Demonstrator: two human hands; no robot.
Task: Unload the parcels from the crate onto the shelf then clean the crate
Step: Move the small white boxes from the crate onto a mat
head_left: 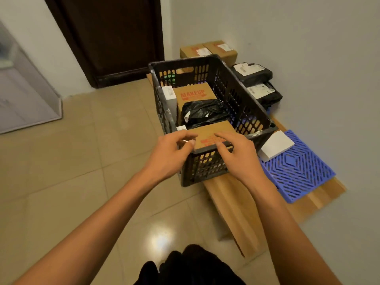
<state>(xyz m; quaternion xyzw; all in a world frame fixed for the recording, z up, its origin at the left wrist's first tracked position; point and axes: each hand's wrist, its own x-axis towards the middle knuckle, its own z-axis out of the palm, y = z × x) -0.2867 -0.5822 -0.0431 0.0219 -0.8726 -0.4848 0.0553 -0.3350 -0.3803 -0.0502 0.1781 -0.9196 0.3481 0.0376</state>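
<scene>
A: What's nearest?

B: Both hands are at the crate's (pixel 242 103) near end, over the near cardboard box (pixel 213 131). The left hand (pixel 170 150) curls its fingers at the box's left corner; I can't tell whether that grip has closed on it. The right hand (pixel 236 153) lies with fingers fairly straight across the box top and the crate rim, not clamped.

A: So which step?

B: Unloading, I'd judge, with the grip on this box not yet settled. Next, both hands need a firm hold on its sides, then a lift clear of the rim.

A: And farther in?

B: A black plastic bag parcel (pixel 203 113), then a box marked MAKEUP (pixel 193 94), with a white box (pixel 169 97) at the left wall. The crate sits on the low wooden shelf (pixel 236 200). Toward the shelf's right edge, a white parcel (pixel 276 145) rests on a blue grid mat (pixel 298 171). Beyond it lie two black mailers (pixel 251 74), and at the far end two cardboard boxes (pixel 207 49).
</scene>
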